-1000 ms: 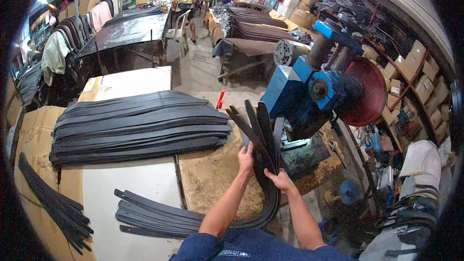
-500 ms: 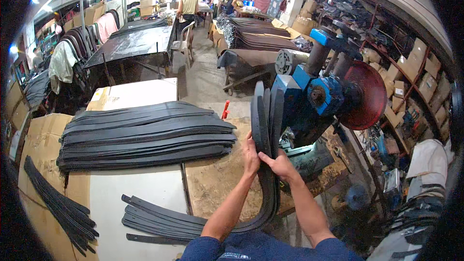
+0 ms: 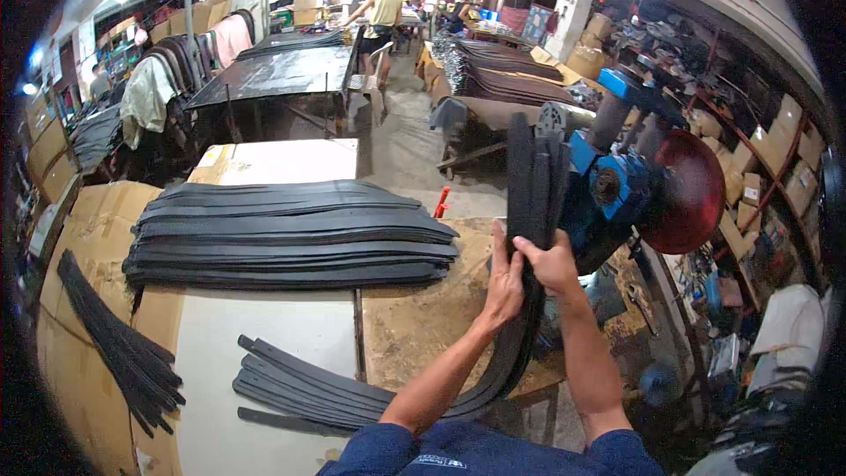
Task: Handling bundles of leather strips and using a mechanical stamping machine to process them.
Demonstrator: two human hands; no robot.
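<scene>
My left hand (image 3: 504, 286) and my right hand (image 3: 550, 260) grip a bundle of long black strips (image 3: 531, 167), held upright and fairly close together, in front of a blue press machine (image 3: 608, 181) with a red wheel (image 3: 679, 189). Below my hands the bundle curves down onto the bench, its far ends fanned out on a white board (image 3: 203, 326). To the left of my hands lies a thick stack of black strips (image 3: 291, 229). A second fanned bunch of strips (image 3: 115, 335) rests on cardboard (image 3: 92, 220) at the far left.
A dark table (image 3: 273, 75), a plastic chair (image 3: 370, 79) and tables with stacked material (image 3: 498, 70) stand across an aisle, where several people (image 3: 383, 13) are at work. Cartons (image 3: 784, 132) crowd the right side. A small red object (image 3: 441, 201) stands at the bench's back edge.
The bundle's upper part has risen, straightened and gathered closer. Both my hands have moved up and away from me, sliding higher with it. The view has shifted slightly.
</scene>
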